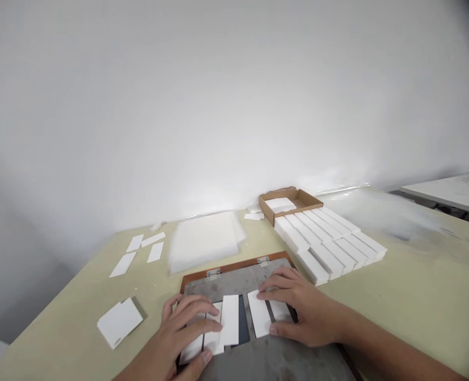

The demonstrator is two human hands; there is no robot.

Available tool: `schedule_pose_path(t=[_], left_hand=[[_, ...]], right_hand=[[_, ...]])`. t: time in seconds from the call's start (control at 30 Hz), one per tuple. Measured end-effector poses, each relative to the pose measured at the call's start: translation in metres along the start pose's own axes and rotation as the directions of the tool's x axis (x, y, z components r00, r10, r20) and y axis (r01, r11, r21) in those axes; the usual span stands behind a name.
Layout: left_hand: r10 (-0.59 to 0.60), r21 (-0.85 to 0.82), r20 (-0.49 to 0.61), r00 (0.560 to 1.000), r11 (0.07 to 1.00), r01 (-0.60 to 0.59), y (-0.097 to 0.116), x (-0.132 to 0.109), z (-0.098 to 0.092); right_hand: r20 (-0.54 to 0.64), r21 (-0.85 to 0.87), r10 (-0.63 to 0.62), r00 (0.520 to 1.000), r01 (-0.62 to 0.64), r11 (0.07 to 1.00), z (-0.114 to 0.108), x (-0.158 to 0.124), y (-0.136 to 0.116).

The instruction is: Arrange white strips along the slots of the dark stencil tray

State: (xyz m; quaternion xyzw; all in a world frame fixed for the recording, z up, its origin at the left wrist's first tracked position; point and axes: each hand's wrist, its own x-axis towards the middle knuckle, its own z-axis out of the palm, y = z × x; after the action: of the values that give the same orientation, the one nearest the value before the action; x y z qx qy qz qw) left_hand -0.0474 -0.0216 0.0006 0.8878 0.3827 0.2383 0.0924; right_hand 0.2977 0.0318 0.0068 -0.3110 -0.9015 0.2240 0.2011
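Note:
A grey metal plate point(206, 288) hinged to a brown board point(254, 260) lies in front of me, with rectangular openings over a dark base. White rectangular cards sit in and across the openings. My left hand point(187, 328) rests over the left cards, fingers spread and fingertips touching a white card point(214, 341). Beside those fingertips, another white card point(230, 317) lies partly over a dark opening. On the right, my right hand point(298, 307) has its fingers and thumb apart, touching a white card point(259, 317). A further card point(280, 311) is partly hidden beneath that hand.
Rows of stacked white cards point(330, 238) stand at the right, by an open cardboard box point(301, 200) holding some cards. Translucent sheets point(203, 241) lie behind the plate. Loose cards point(123, 264) and a small card stack point(119, 320) are on the left of the table point(75, 312).

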Motion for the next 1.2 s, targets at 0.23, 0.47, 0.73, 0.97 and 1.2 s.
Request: schedule_pose_path(t=[0.23, 0.47, 0.73, 0.97, 1.2], left_hand=[[-0.008, -0.006, -0.024, 1.000, 1.000, 0.007, 0.001, 0.001, 0.000], [-0.002, 0.021, 0.004, 1.000, 1.000, 0.002, -0.001, 0.000, -0.001], [0.070, 0.082, 0.045, 0.997, 0.994, -0.074, -0.006, 0.003, -0.008], [0.070, 0.078, 0.071, 0.995, 0.994, -0.075, 0.000, 0.000, -0.006], [0.093, 0.110, 0.202, 0.975, 0.987, -0.117, 0.008, 0.000, -0.013]], right_hand=[[0.007, -0.007, -0.008, 1.000, 0.008, 1.000, 0.000, 0.000, 0.000], [0.005, -0.013, 0.001, 1.000, -0.001, 1.000, 0.001, 0.001, -0.002], [0.005, -0.024, -0.007, 1.000, 0.007, 1.000, 0.001, 0.001, -0.002], [-0.008, -0.027, 0.015, 1.000, -0.016, 1.000, 0.000, -0.003, -0.005], [0.005, -0.041, 0.020, 1.000, -0.020, 0.999, 0.000, -0.004, -0.006]])
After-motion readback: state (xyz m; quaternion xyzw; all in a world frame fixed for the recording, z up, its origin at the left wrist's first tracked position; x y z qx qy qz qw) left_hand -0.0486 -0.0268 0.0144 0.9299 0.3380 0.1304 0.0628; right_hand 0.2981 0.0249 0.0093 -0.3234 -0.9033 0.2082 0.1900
